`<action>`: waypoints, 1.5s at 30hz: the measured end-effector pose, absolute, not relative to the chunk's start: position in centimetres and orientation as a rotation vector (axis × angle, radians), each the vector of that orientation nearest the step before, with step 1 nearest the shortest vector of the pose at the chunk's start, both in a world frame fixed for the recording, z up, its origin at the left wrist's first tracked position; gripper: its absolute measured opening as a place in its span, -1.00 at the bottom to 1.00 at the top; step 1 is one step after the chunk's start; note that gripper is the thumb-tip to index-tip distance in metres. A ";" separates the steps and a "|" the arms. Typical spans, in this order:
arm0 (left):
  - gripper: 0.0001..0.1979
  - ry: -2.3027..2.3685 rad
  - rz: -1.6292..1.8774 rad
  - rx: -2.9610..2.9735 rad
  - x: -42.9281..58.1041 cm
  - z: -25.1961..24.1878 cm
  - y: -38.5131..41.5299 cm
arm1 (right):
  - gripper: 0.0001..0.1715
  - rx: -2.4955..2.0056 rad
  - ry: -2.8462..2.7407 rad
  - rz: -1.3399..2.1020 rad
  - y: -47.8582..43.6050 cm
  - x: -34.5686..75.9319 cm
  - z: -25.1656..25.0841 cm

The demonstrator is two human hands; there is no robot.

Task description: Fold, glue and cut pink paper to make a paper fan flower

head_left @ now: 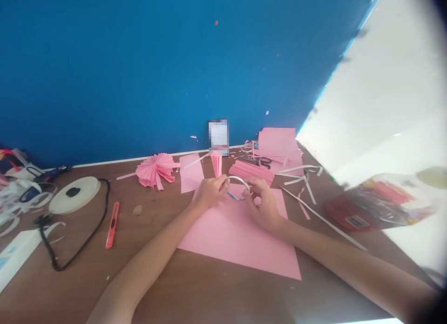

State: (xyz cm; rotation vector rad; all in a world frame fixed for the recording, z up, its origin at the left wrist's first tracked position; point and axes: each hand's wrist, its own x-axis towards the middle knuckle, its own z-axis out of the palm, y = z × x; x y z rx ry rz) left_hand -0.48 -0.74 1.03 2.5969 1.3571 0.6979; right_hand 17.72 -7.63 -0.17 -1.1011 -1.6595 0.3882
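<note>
My left hand (211, 192) is closed at the narrow lower end of a pleated pink paper (216, 164), which fans out a little upward. Its fingertips also meet the left side of a thin tape roll (239, 178), white outside and bluish along the lower edge. Around the right side of that ring curl the thumb and fingers of my right hand (262, 204). Both hands are above a large sheet of pink paper (240, 240) lying flat on the brown table (167, 286). The fingers partly hide the ring and the paper's lower end.
Behind lie a pink paper rosette (155, 170), another pleated piece (252, 172), scissors (263, 162) and pink sheets (277, 141). A phone (219, 137) leans on the blue wall. Leftward are a red cutter (112, 225) and black cable (85, 245); rightward, white strips and a plastic packet (370, 203).
</note>
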 end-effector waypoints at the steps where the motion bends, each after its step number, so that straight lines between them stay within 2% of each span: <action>1: -0.70 1.359 0.684 2.592 -0.5 1.1 -0.7 | -0.66 -1.114 -1.658 0.389 -7.6 17.7 -0.2; 11: -0.69 1.322 0.666 2.540 -0.6 1.1 -0.5 | -0.67 -1.134 -1.722 0.387 -7.2 17.9 0.0; 23: -0.63 1.123 0.648 2.365 -0.8 1.2 -0.1 | -0.81 -1.148 -1.696 0.402 -7.4 17.9 0.0; 33: -0.60 1.174 0.696 2.259 -0.7 1.3 0.0 | -0.70 -1.111 -1.757 0.436 -7.3 17.9 0.2; 45: -0.61 1.212 0.805 2.222 -0.6 1.0 0.2 | -0.70 -1.146 -1.813 0.349 -7.3 18.2 0.0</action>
